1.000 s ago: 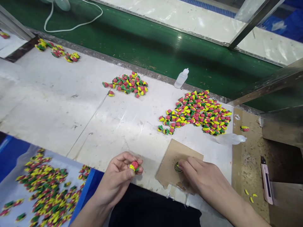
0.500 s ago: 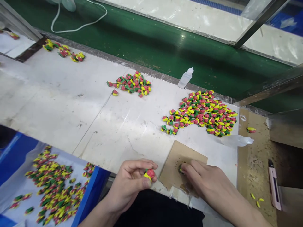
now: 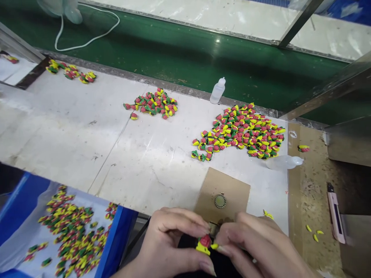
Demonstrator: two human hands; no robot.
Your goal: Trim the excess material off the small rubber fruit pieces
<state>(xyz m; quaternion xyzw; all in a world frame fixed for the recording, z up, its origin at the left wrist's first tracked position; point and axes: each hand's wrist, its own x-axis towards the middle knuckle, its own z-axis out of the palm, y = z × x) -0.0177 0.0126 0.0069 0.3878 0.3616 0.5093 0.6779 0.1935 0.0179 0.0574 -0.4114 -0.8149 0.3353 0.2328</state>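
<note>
Between its thumb and fingers, my left hand (image 3: 168, 239) pinches a small fruit ornament (image 3: 205, 241), red with yellow and green parts. My right hand (image 3: 257, 247) grips a tiny yellow banana piece (image 3: 214, 246) at its fingertips, right beside the ornament; whether the two touch I cannot tell. Just beyond both hands lies a square of cardboard (image 3: 228, 183), bearing a round metal pendant setting (image 3: 220, 200) with a beaded rim. More yellow banana pieces (image 3: 268, 214) show just beyond my right hand.
A large pile of fruit ornaments (image 3: 240, 131) lies at the right, with smaller piles (image 3: 153, 102) farther left. One white squeeze bottle (image 3: 217, 90) stands; another (image 3: 285, 162) lies down. A blue bin (image 3: 117, 231) holds many ornaments. A pink cutter (image 3: 335, 214) rests at the right.
My right hand has left the pendant setting and come toward me, now with a yellow piece. My left hand has moved right and nearer with the ornament, bringing both hands together.
</note>
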